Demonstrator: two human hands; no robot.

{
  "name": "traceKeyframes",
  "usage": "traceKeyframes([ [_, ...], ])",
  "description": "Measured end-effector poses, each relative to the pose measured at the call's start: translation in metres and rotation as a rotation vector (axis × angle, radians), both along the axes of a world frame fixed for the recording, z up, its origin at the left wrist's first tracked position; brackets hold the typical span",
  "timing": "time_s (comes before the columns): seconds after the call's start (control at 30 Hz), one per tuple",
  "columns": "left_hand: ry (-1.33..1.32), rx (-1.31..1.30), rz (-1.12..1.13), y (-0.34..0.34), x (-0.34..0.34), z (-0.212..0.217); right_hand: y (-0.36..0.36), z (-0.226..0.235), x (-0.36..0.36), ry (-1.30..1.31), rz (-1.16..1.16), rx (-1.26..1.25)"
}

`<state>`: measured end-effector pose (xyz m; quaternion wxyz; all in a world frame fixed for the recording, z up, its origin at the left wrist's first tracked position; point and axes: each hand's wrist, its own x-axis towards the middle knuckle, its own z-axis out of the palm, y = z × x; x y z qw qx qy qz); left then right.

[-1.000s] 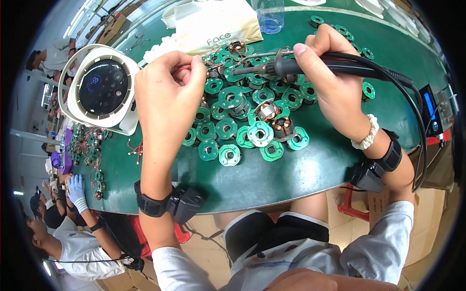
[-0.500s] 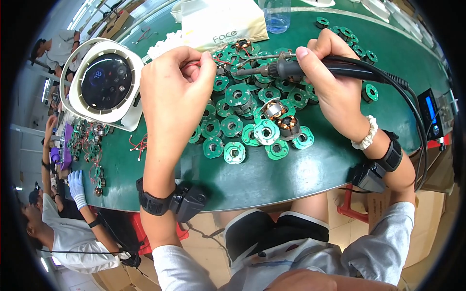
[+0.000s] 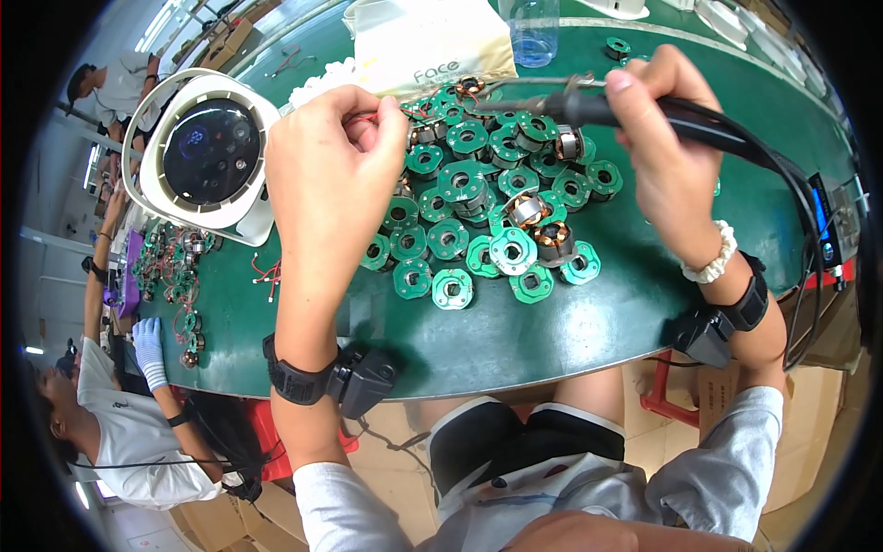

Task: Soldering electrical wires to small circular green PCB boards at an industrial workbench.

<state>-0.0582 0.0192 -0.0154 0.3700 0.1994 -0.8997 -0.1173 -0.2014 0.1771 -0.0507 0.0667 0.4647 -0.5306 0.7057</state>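
My left hand is closed in a pinch on thin red wires at the far side of a pile of small motor stators. Its fingertips partly hide the wires. My right hand grips a black soldering iron, whose tip points left over the pile. A thin metal guide runs along the iron's upper side near my thumb. Below both hands lie the stators with green circuit boards, several stacked. A few show copper windings.
A white device with a round black face stands left of my left hand. Behind the pile are a tissue pack and a clear plastic cup. The iron's cable runs right, near a box with a blue display. Other people sit at the left.
My right hand and the soldering iron have moved right and slightly farther away, drawing the tip off from my left fingers. My left hand still pinches the wires. The view has shifted slightly.
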Motion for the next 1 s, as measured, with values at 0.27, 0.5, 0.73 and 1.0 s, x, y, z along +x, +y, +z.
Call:
traceKeyframes([
  [0.27,0.053,-0.023,-0.05,-0.028,0.018,0.015,0.008,0.014,-0.028,-0.1,-0.108,-0.133],
  [0.5,-0.046,-0.08,0.06,-0.037,0.091,-0.011,0.008,0.014,-0.046,-0.235,-0.016,-0.18],
  [0.73,0.01,-0.219,0.289,-0.028,0.159,-0.039,0.007,0.014,-0.049,-0.298,0.031,-0.2],
  [1.0,-0.035,0.07,0.437,-0.051,0.24,-0.047,0.015,0.008,-0.064,-0.311,0.004,-0.202],
])
